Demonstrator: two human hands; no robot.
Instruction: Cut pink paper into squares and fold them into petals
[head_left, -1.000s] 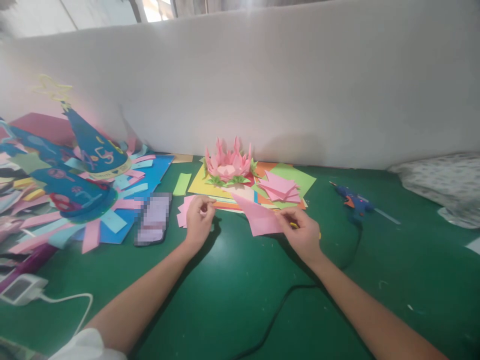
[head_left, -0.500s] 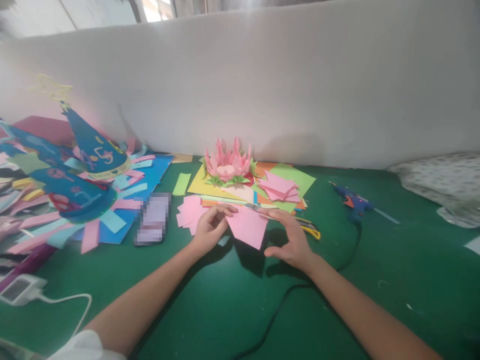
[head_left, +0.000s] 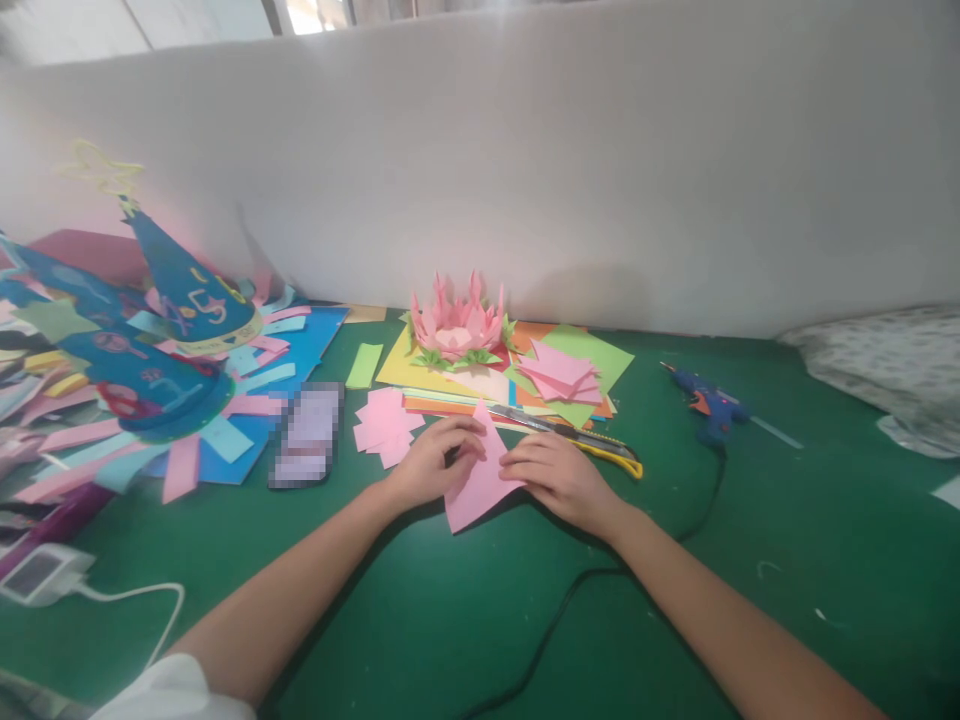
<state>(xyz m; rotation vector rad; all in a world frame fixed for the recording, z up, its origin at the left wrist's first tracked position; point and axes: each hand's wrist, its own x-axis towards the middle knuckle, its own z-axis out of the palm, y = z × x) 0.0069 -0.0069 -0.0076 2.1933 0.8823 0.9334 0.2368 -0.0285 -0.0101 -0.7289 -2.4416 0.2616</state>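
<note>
Near edge of the green table (head_left: pixel 420 610): a black cord (head_left: pixel 555 620) runs in from the near edge toward the right side. A white adapter (head_left: pixel 37 575) sits at the near left.

Mid-table: the pink paper (head_left: pixel 476 490) lies tilted on the surface, one corner pointing toward the far edge.
- Left hand (head_left: pixel 431 465): fingers curled over the sheet's upper left edge, pinching it.
- Right hand (head_left: pixel 555 475): spread flat, palm down, pressing the sheet's right edge to the table, gripping nothing.

Handling, judged: thin, light and limp. It should crease at once and slide on the smooth top, so it is best held by corners and edges with one hand pinning it down.

Just beyond the hands: a yellow utility knife (head_left: pixel 600 447) to the right, a small stack of pink squares (head_left: pixel 386 425) and a phone (head_left: pixel 307 435) to the left.

Far edge, against the white board (head_left: pixel 600 180): a paper lotus (head_left: pixel 457 330) on coloured sheets (head_left: pixel 592 352), a blue glue gun (head_left: pixel 709 405) to the right, and blue cone hats (head_left: pixel 187 295) at the far left corner.
</note>
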